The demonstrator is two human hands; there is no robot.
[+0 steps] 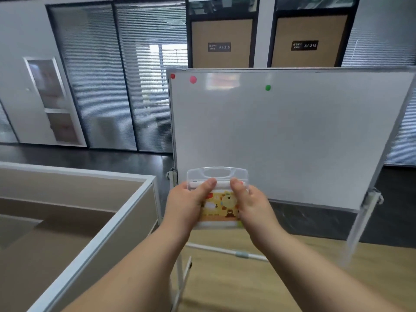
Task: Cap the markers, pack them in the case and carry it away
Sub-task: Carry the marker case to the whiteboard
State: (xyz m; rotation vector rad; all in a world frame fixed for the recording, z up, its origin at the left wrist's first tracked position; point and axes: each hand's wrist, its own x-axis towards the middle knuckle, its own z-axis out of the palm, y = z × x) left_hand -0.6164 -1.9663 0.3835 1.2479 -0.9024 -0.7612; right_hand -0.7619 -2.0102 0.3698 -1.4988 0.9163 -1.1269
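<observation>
While both hands clamp the clear plastic marker case with yellow bear label point(218, 207) | left hand point(188, 204), right hand point(252, 204) flank it | handle away from me, before whiteboard point(292, 136) | latch looks unfinished.

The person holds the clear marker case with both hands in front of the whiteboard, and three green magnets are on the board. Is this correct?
Not quite. The head view shows the magnets differ: a red magnet, a pink magnet and a green magnet on the whiteboard. The left hand and right hand do hold the case.
</observation>
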